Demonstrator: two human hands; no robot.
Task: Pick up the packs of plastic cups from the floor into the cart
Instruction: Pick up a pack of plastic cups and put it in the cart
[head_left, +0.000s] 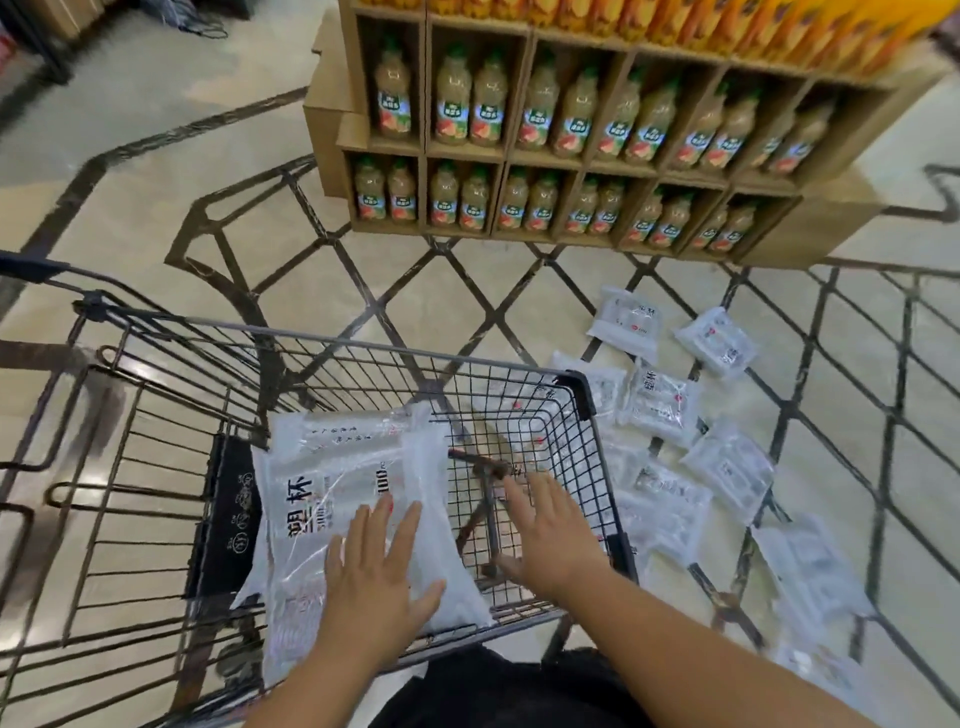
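Black wire cart (519, 395): two clear cup packs lie flat inside, front pack (311, 499) overlapping rear pack (353, 431). Several more floor packs (657, 405) lie scattered flat, just right of cart.

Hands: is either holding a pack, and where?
Nothing is held. Left hand lies flat on the pack in the cart; right hand is open, empty.

The head-worn camera looks forward and down, close above the cart (467, 396).

left grip (376, 564): palm down, fingers straight and spread | right grip (545, 530): palm down, fingers straight, thumb out | forearms (701, 639): bare, extended forward
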